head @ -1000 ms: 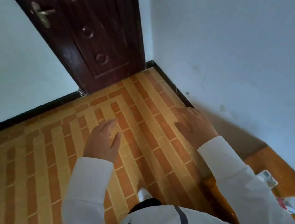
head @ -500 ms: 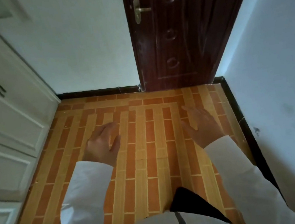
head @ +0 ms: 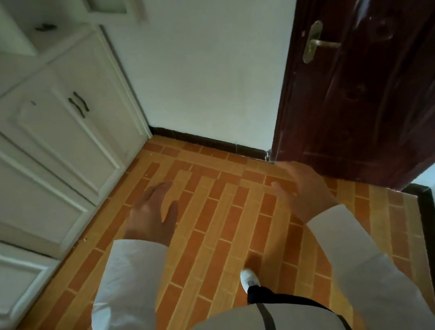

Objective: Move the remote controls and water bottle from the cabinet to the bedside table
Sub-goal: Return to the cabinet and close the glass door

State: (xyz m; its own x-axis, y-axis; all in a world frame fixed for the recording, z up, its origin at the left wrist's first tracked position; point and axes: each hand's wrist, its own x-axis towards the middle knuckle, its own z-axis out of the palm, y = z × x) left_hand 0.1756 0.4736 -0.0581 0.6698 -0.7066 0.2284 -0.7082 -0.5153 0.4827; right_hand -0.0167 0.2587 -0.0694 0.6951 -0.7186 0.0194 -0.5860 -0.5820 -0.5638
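Left of frame: white cabinet (head: 49,149), doors shut w/ dark handles; dark wood door (head: 367,82) w/ brass handle on the right, tiled floor (head: 218,220) between, nothing blocking. Vs 0.5 s ago view has swung left, cabinet now fills more of frame. Left hand (head: 152,216) and right hand (head: 302,189) both out front, palms down, fingers loosely spread, holding nothing. Remotes + bottle not in view.

My view now further left, white cabinet (head: 49,149) larger, door (head: 372,81) at right, my shoe (head: 249,279) forward.
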